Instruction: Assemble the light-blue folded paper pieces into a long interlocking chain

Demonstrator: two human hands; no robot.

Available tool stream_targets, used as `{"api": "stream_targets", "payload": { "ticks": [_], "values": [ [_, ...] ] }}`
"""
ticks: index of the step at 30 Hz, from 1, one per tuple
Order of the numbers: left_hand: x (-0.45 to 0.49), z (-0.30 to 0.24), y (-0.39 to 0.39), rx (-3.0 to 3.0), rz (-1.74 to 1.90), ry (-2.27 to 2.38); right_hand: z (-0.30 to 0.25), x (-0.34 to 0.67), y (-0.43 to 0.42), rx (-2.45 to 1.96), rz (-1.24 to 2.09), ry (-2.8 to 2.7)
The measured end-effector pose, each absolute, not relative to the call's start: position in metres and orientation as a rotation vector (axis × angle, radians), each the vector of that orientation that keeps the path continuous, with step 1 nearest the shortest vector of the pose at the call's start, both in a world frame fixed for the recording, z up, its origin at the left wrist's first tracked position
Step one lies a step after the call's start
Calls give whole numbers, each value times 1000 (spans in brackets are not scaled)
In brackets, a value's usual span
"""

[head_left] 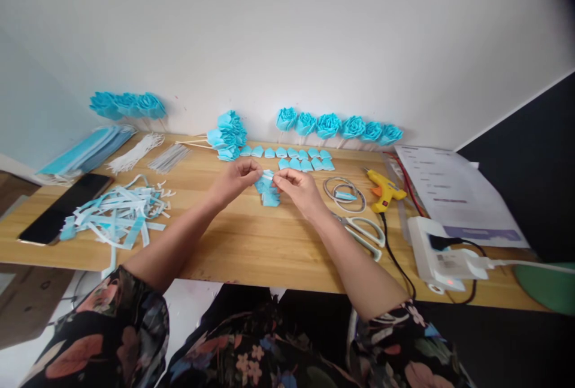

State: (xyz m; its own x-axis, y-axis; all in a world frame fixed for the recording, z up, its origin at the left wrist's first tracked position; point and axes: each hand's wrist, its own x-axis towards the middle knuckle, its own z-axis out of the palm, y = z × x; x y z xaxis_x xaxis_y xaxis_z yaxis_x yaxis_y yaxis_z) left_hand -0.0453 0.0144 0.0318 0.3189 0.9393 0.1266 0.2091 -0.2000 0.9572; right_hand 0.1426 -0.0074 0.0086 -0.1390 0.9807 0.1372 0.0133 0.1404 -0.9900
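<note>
Head view: left hand and right hand meeting above the middle of the wooden table, fingers of both narrowed to a pinch on one small blue folded piece, held just over the tabletop. Behind the hands, two rows of finished blue petals, a bundle of partly built flowers, and completed blue roses lined against the wall, more at far left. Seemingly well advanced, yet with a stack of uncut masks and a heap of cut strips remaining at left. Scissors and yellow glue gun idle at right.
</note>
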Motion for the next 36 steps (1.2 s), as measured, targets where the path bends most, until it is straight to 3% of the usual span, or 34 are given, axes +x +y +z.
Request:
{"api": "stream_targets", "payload": {
  "ticks": [19,36],
  "values": [
    [-48,34,11,1926,969,1145,4,143,-6,-1050,1157,-1479],
    [-52,32,10,1816,951,1126,10,144,-8,-1091,1271,-1449]
  ]
}}
